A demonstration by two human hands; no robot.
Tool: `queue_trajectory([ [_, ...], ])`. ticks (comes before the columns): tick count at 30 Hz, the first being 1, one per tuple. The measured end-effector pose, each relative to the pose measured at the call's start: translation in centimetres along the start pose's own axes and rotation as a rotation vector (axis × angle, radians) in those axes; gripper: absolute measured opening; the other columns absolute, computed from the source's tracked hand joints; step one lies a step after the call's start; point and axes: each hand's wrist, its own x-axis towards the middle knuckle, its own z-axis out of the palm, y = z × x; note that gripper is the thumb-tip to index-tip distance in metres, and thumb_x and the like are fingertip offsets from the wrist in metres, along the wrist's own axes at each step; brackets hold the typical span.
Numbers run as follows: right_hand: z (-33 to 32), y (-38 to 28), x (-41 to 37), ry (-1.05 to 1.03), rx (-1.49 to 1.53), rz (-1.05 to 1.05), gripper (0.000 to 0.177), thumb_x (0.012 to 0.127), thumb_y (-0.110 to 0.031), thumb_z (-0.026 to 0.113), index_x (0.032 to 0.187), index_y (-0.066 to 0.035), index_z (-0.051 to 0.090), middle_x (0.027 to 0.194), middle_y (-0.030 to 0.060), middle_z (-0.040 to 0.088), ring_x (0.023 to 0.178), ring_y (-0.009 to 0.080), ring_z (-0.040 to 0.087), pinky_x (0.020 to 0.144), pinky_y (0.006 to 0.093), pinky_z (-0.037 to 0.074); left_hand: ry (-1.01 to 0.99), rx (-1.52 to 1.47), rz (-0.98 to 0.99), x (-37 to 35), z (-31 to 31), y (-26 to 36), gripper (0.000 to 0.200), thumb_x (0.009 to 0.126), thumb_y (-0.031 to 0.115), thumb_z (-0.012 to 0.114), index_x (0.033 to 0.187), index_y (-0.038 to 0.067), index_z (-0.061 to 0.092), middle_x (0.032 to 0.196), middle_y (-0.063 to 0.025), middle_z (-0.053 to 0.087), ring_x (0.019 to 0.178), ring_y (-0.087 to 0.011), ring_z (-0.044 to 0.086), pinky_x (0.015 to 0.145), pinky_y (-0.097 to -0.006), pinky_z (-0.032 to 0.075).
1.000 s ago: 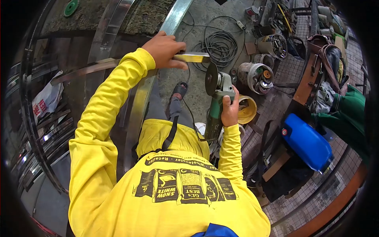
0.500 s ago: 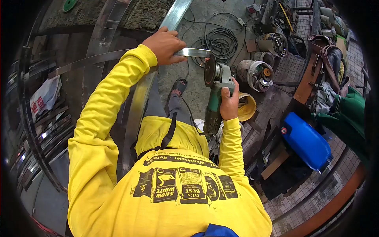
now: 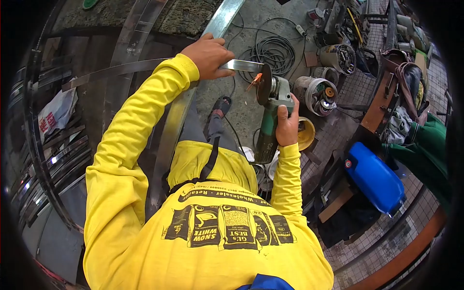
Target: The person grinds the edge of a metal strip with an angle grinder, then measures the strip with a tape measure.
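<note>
metal strip lies level over the floor, its free end clamped in the left hand. grinder, gripped tight by the right hand, has risen since a second ago; its disc now meets the strip's tip, and orange sparks show grinding has started.

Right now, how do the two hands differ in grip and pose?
The left hand pinches a thin flat metal strip, reached far forward; the right hand wraps round the green angle grinder, nearer the torso. The left grips beside the strip's end, the right behind the disc. Both are closed on their loads, which meet at orange sparks.
</note>
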Motion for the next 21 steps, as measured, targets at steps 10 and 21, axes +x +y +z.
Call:
queue_trajectory([
  [10,-0.2,0.4,0.7,-0.006,-0.05,-0.009,0.077,0.096,-0.063,0.058,0.142,-0.004,0.042,0.118,0.0104,0.06,0.103,0.0178,0.056,0.093,0.0305,0.046,-0.013,-0.021,-0.018,-0.1,0.0,0.2,0.051,0.093,0.052,0.065,0.116,0.007,0.071,0.091,-0.0063,0.074,0.104,-0.024,0.058,0.099,-0.038,0.04],
  [21,-0.1,-0.2,0.9,-0.023,-0.029,-0.009,0.08,0.095,-0.063,0.059,0.145,-0.004,0.04,0.122,0.0107,0.06,0.107,0.018,0.057,0.096,0.03,0.045,-0.017,-0.026,-0.031,-0.1,-0.4,0.5,0.05,0.093,0.052,0.066,0.115,0.008,0.071,0.091,-0.0077,0.073,0.105,-0.0247,0.058,0.098,-0.0389,0.04],
])
